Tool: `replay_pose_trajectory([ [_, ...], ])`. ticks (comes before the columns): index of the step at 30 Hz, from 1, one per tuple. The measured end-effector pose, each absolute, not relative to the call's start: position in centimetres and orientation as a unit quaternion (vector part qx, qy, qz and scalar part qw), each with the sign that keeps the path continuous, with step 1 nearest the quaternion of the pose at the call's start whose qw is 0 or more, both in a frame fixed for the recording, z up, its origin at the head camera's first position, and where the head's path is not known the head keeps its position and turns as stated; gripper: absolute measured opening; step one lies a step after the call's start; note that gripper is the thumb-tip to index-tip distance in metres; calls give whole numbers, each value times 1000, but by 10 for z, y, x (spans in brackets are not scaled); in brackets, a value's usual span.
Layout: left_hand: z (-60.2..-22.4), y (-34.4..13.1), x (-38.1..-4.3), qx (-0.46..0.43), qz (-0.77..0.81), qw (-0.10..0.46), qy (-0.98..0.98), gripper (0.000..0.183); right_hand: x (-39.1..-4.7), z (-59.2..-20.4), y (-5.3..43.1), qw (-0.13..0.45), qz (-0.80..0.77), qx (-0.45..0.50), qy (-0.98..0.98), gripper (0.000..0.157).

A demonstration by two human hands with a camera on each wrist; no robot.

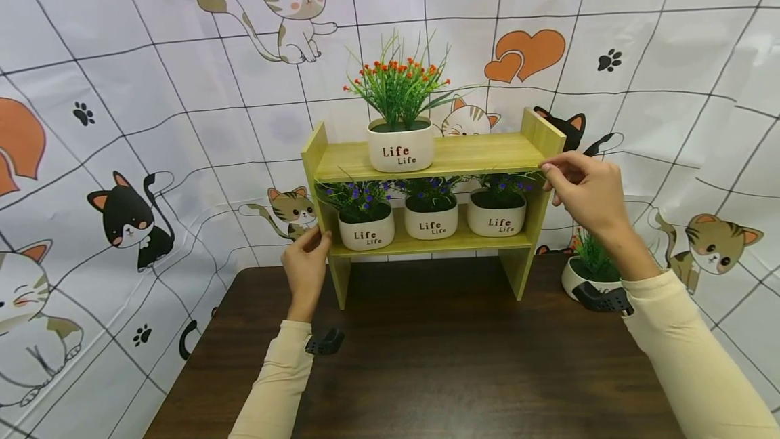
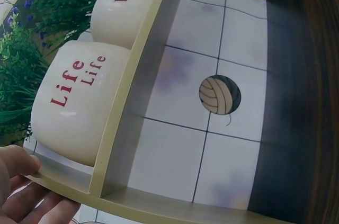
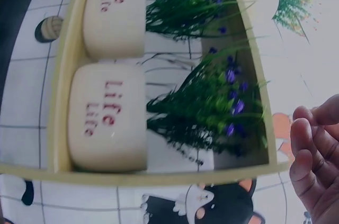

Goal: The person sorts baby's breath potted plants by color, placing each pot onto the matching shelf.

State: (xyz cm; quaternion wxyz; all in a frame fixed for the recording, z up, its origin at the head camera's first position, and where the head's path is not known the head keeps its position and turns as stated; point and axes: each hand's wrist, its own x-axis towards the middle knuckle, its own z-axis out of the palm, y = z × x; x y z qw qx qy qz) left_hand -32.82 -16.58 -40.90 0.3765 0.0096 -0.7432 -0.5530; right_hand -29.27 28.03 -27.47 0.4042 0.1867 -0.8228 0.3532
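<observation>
A two-tier wooden shelf (image 1: pixel 475 153) stands on the table against the wall. My left hand (image 1: pixel 306 268) pinches its left side panel, thumb at the inner edge and fingers outside, as the left wrist view shows. My right hand (image 1: pixel 588 192) is at the upper right corner, fingers loosely curled; in the right wrist view the fingertips (image 3: pixel 301 128) are right beside the panel's end with nothing between them. On the upper board sits a white pot with orange flowers (image 1: pixel 401 149). Three white pots with purple flowers (image 1: pixel 430 222) line the lower board.
Another white potted plant (image 1: pixel 588 276) stands on the dark wooden table (image 1: pixel 439 358) right of the shelf, partly behind my right wrist. A white wall covering with cartoon cats (image 1: pixel 213 120) rises behind. Under the lower board the shelf is open between its legs (image 1: pixel 516 276).
</observation>
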Motion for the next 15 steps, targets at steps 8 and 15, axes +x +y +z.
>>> replay_pose_trajectory([
  [8,-408,-167,-329,6,-556,374,-742,23,-282,-290,304,392,367,162,-828,12],
  [15,-410,-167,-329,11,-552,371,-747,24,-276,-309,326,381,366,134,-838,14],
])
